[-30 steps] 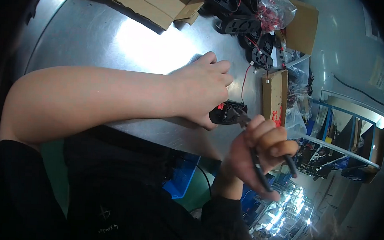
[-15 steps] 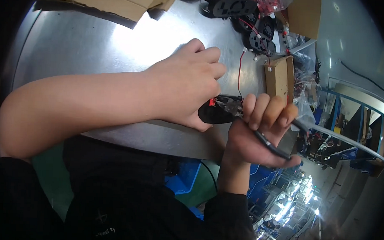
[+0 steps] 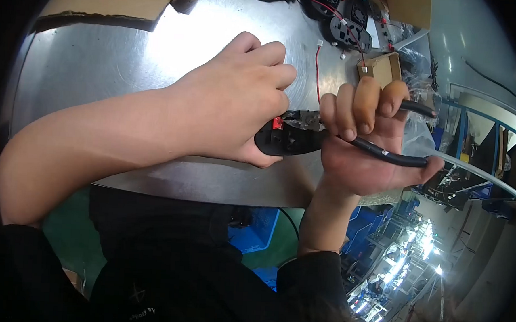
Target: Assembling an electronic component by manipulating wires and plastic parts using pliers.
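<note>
Centrally, the left hand is gripping a black casing; rightward, the right hand is clasping pliers (pointing left).

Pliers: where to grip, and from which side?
Probably best to grip the pliers by both black handles, coming from the person's right. The handles splay apart toward that side, long enough to wrap fingers around, as the right hand does. The metal head points left, close to the black casing under the left hand.
</note>
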A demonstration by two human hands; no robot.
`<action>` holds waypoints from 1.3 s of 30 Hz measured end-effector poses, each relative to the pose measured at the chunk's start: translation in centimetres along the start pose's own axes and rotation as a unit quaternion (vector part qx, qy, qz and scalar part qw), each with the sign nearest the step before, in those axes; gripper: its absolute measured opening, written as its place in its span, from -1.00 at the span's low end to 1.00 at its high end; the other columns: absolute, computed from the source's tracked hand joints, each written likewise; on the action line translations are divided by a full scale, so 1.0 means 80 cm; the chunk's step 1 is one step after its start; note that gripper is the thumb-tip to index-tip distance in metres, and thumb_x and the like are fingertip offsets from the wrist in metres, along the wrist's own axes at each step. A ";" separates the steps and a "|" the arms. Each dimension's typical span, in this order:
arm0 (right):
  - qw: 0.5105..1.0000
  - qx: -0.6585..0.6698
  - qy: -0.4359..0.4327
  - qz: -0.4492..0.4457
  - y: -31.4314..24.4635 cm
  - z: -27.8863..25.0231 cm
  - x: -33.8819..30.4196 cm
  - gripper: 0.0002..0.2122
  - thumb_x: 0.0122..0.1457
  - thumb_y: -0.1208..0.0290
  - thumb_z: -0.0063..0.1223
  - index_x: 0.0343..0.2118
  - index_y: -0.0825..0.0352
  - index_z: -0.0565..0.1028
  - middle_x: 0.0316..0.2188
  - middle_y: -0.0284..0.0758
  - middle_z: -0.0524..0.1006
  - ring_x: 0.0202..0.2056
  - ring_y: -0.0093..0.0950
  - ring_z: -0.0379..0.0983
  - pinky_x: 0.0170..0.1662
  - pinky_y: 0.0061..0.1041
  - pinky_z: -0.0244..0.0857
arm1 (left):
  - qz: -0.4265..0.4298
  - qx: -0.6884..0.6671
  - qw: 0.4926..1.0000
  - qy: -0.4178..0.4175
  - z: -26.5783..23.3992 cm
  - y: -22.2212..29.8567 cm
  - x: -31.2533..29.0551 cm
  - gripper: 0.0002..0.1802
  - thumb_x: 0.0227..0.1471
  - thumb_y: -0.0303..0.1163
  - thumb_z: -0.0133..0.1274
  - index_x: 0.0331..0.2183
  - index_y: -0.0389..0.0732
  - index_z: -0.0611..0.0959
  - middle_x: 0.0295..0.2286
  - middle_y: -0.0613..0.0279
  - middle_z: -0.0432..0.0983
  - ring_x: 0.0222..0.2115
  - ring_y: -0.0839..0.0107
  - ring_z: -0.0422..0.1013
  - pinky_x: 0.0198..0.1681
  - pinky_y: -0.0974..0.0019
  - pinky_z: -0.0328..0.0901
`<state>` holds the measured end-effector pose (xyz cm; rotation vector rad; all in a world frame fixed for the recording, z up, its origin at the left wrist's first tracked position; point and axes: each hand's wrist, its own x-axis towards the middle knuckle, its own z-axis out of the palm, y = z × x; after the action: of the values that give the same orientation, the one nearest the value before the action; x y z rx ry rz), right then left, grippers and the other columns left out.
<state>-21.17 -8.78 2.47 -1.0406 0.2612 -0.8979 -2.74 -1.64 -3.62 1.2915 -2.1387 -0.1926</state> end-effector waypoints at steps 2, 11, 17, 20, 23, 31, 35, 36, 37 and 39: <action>0.992 -0.055 -0.108 -0.031 0.000 -0.005 0.000 -0.34 0.11 -0.48 -0.04 -0.29 0.17 0.21 -0.52 -0.44 0.22 -0.54 -0.57 0.13 -0.42 -0.49 0.01 | 0.002 -0.003 1.000 0.000 -0.001 0.001 0.002 -0.46 -0.17 0.12 0.31 -0.52 -0.24 0.75 -0.39 0.23 0.46 -0.15 0.30 0.34 0.01 0.22 0.22; 0.975 -0.138 -0.134 -0.107 0.015 0.010 -0.014 -0.27 0.04 -0.56 0.02 -0.32 0.15 0.19 -0.55 -0.41 0.24 -0.59 -0.53 0.14 -0.46 -0.47 0.05 | -0.008 -0.052 0.999 -0.014 -0.001 0.000 0.002 -0.52 -0.27 -0.02 0.35 -0.59 -0.27 0.61 -0.37 0.17 0.40 -0.16 0.23 0.32 0.00 0.16 0.19; 0.994 -0.064 -0.086 -0.038 0.005 -0.002 -0.009 -0.31 0.05 -0.52 -0.03 -0.27 0.14 0.21 -0.48 -0.37 0.23 -0.50 -0.50 0.17 -0.39 -0.42 0.06 | 0.007 -0.010 1.000 0.020 0.002 -0.001 0.002 -0.50 -0.20 0.08 0.31 -0.56 -0.24 0.74 -0.43 0.21 0.46 -0.17 0.30 0.36 -0.01 0.21 0.23; 0.992 -0.078 -0.090 -0.051 0.008 -0.004 -0.010 -0.31 0.06 -0.53 -0.01 -0.27 0.12 0.20 -0.49 -0.42 0.21 -0.52 -0.51 0.15 -0.40 -0.43 0.04 | 0.008 -0.042 0.999 0.025 0.005 -0.001 0.001 -0.51 -0.30 -0.03 0.38 -0.59 -0.27 0.60 -0.39 0.18 0.36 -0.20 0.22 0.30 -0.03 0.15 0.19; 0.974 -0.113 -0.160 -0.116 0.016 -0.004 -0.020 -0.29 0.03 -0.52 0.09 -0.30 0.13 0.18 -0.54 -0.45 0.19 -0.56 -0.53 0.10 -0.42 -0.46 0.02 | 0.007 -0.054 0.998 0.021 0.002 -0.001 0.002 -0.52 -0.29 -0.03 0.37 -0.60 -0.27 0.60 -0.39 0.18 0.36 -0.20 0.23 0.30 -0.04 0.15 0.19; 0.990 -0.081 -0.069 -0.092 0.020 0.010 -0.021 -0.27 0.00 -0.53 0.10 -0.30 0.14 0.18 -0.51 -0.42 0.19 -0.54 -0.53 0.09 -0.42 -0.45 -0.01 | 0.008 -0.027 0.999 0.040 0.006 -0.001 -0.002 -0.53 -0.27 -0.02 0.33 -0.65 -0.27 0.61 -0.42 0.18 0.36 -0.21 0.23 0.30 -0.06 0.16 0.20; 0.969 -0.160 -0.106 -0.154 0.028 0.014 -0.032 -0.26 -0.04 -0.53 0.15 -0.32 0.12 0.14 -0.54 -0.43 0.18 -0.57 -0.51 0.07 -0.43 -0.43 0.00 | 0.006 -0.048 0.999 0.022 0.002 -0.002 0.001 -0.52 -0.28 -0.01 0.33 -0.65 -0.27 0.62 -0.43 0.18 0.36 -0.22 0.24 0.30 -0.07 0.16 0.20; 0.965 -0.179 -0.088 -0.170 0.032 0.016 -0.036 -0.25 -0.06 -0.54 0.16 -0.33 0.11 0.13 -0.56 -0.43 0.18 -0.59 -0.51 0.05 -0.44 -0.43 0.00 | 0.006 -0.057 0.998 0.018 0.001 -0.002 0.000 -0.51 -0.28 0.00 0.33 -0.65 -0.28 0.62 -0.43 0.18 0.36 -0.21 0.24 0.30 -0.06 0.15 0.20; 0.966 -0.177 -0.088 -0.169 0.035 0.017 -0.038 -0.25 -0.06 -0.54 0.16 -0.33 0.11 0.13 -0.56 -0.43 0.18 -0.59 -0.51 0.05 -0.44 -0.43 0.00 | 0.007 -0.067 0.998 0.015 0.000 -0.003 0.000 -0.51 -0.28 0.01 0.33 -0.65 -0.28 0.62 -0.43 0.18 0.36 -0.21 0.24 0.31 -0.06 0.15 0.20; 0.962 -0.177 -0.079 -0.191 0.035 0.019 -0.040 -0.24 -0.06 -0.54 0.17 -0.32 0.11 0.13 -0.56 -0.42 0.17 -0.59 -0.50 0.07 -0.43 -0.42 0.01 | 0.013 -0.056 0.998 0.010 0.000 -0.003 0.003 -0.50 -0.28 0.02 0.32 -0.66 -0.28 0.62 -0.43 0.18 0.36 -0.21 0.24 0.31 -0.06 0.14 0.20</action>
<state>-20.86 -4.86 0.22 -1.5218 0.0854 -1.1320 -2.68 -1.95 -3.63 1.1965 -2.0952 -0.2839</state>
